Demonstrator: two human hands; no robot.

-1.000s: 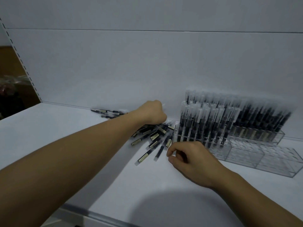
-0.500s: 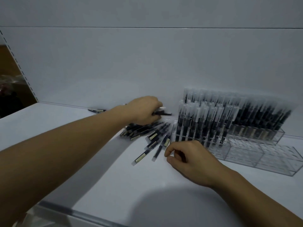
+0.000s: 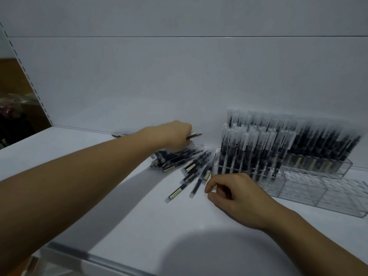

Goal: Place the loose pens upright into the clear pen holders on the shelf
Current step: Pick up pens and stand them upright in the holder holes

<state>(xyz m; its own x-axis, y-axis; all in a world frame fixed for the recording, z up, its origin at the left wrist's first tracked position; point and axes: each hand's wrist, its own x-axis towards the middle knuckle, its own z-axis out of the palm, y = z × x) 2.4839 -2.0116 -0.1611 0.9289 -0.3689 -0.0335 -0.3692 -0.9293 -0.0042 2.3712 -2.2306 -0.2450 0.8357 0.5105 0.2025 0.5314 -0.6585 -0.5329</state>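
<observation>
Hands unmoved: left hand (image 3: 176, 136) still grips pen (image 3: 194, 135); right hand (image 3: 237, 194) loosely curled, empty.

You stand at a shop fixture: white shelf (image 3: 103, 196), panelled back wall (image 3: 179, 76), slotted upright (image 3: 25, 76) on its left edge. Dozens of identical pens (image 3: 258, 148) stocked in clear pen holders (image 3: 322, 198) suggest stationery retail.

Black loose pens (image 3: 185, 166) lie heaped beside half-filled clear pen holders (image 3: 298, 176).

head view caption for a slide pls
Left hand grips a pen over the loose pens on the shelf; right hand rests beside the partly filled clear pen holders.
</observation>
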